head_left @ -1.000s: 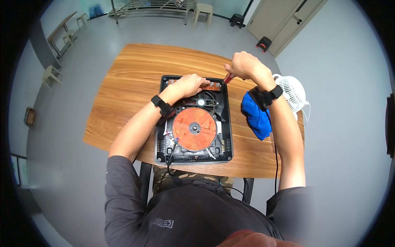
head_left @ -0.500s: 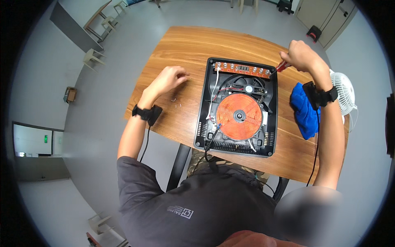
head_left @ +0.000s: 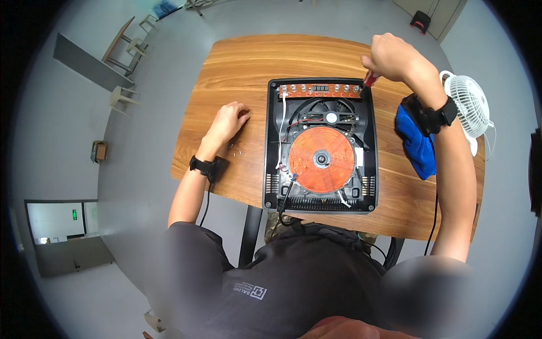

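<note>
**A:** What is lying on the bench [head_left: 237, 62]?

**B:** An opened induction cooker [head_left: 320, 144], its top off, sits in the middle of the wooden bench. You can see the round copper coil [head_left: 321, 159], a black fan [head_left: 330, 117] above it, and a narrow orange control board [head_left: 320, 89] along the far edge.

**A:** And the right hand [head_left: 389, 56]?

**B:** It is at the cooker's far right corner, fingers clenched round a red-handled screwdriver [head_left: 369, 78]. The tool points down at that corner, just beside the end of the control board. The tip itself is too small to make out.

**A:** The left hand [head_left: 227, 121]?

**B:** It rests on the bench to the left of the cooker, apart from its edge. The fingers are curled down onto the wood; I cannot tell whether they grip anything. A few small pale bits, maybe screws [head_left: 234, 148], lie near the wrist.

**A:** Anything else about?

**B:** A blue cloth [head_left: 418, 148] lies right of the cooker under the right forearm, and a small white fan [head_left: 468, 107] stands at the bench's right edge. Both wrists wear black bands.
</note>
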Tool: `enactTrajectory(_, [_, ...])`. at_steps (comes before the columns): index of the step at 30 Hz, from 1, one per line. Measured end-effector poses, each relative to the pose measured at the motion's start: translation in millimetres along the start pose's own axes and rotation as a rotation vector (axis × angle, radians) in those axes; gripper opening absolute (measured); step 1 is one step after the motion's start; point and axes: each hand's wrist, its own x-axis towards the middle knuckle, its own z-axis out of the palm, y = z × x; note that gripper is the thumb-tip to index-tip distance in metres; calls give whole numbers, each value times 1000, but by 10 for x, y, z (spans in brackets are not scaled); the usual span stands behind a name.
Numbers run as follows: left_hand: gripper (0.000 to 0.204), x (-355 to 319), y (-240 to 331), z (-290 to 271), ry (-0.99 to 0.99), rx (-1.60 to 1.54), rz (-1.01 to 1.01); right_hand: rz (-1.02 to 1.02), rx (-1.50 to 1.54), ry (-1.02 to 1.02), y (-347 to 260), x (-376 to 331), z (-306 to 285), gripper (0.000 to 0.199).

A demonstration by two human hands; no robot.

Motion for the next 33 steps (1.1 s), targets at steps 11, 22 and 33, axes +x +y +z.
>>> enactTrajectory(11, [11,4,112,113,43,108,-34,84,-25,-23,-170,-89,-45,37])
enactTrajectory(22, [12,51,64,170,18,189,2,66,-52,45,-280,-83,51,30])
enactTrajectory(33, [14,43,114,79,12,104,37,142,-1,-41,-292,-199,-95,27])
